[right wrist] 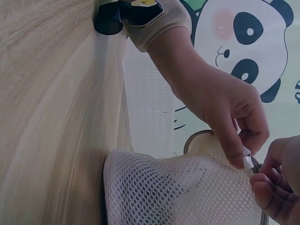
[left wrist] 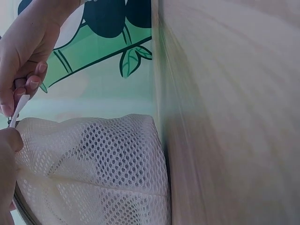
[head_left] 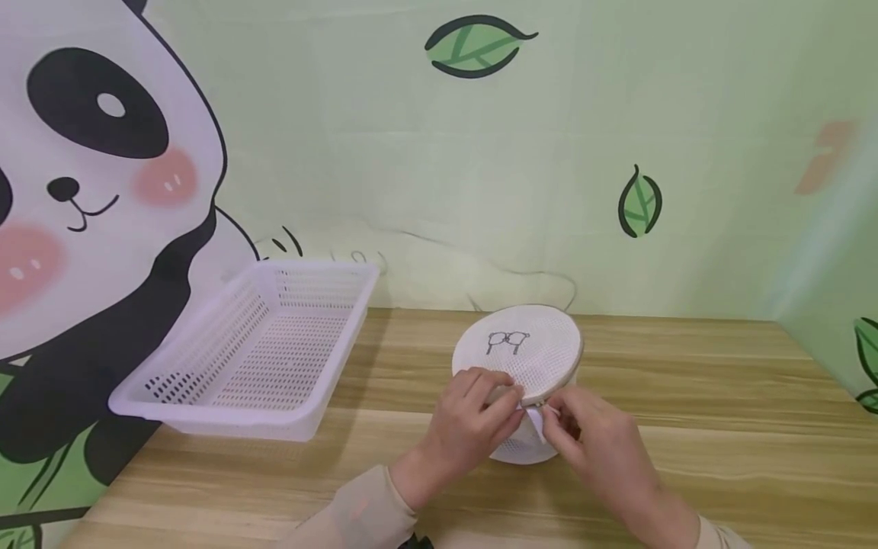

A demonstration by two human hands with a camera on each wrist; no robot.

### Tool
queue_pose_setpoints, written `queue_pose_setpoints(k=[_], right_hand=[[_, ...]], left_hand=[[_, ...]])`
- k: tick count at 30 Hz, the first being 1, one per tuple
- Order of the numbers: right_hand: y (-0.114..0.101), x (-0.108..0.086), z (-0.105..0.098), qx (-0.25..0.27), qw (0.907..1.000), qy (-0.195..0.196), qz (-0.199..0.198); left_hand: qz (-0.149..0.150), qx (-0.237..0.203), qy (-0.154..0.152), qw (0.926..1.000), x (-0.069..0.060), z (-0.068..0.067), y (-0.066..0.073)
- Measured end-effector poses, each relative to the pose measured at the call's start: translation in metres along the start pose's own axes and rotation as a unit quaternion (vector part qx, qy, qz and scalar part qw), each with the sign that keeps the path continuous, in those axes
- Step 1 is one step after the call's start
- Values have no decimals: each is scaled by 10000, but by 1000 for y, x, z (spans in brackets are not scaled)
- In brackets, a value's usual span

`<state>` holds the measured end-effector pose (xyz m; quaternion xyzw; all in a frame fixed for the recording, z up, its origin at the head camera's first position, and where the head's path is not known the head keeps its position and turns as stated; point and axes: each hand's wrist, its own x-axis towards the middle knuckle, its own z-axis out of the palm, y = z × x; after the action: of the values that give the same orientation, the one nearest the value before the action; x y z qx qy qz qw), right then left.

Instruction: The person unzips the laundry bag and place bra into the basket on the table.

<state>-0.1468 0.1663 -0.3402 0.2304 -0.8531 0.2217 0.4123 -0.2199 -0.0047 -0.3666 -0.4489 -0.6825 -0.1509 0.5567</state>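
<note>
A white mesh laundry bag [head_left: 549,347], round and drum-shaped, stands on the table with a small glasses drawing on its top. A zipper [left wrist: 26,208] runs along the rim of that top. At the near rim, my left hand [head_left: 473,412] pinches the bag's edge beside a small white tab [right wrist: 248,162]. My right hand [head_left: 604,450] meets it from the right, thumb and fingertips pinching the zipper pull [right wrist: 256,166]. The mesh side bulges loosely below both hands. The pull is mostly hidden by fingers in the head view.
A white plastic basket [head_left: 312,423] with slotted walls sits to the left on the wooden table [head_left: 720,457]. Behind the table rises a pale green backdrop [head_left: 384,152] with a panda and leaves. A dark wrist device [right wrist: 110,18] is strapped at the left sleeve.
</note>
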Motion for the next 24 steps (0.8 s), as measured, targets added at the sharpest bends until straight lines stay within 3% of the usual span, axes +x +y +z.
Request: queue_pose_setpoints(k=[24], right_hand=[[3, 2, -4, -28, 9997, 48, 242]], left_hand=[[-41, -75, 52, 9999, -2, 2, -4]])
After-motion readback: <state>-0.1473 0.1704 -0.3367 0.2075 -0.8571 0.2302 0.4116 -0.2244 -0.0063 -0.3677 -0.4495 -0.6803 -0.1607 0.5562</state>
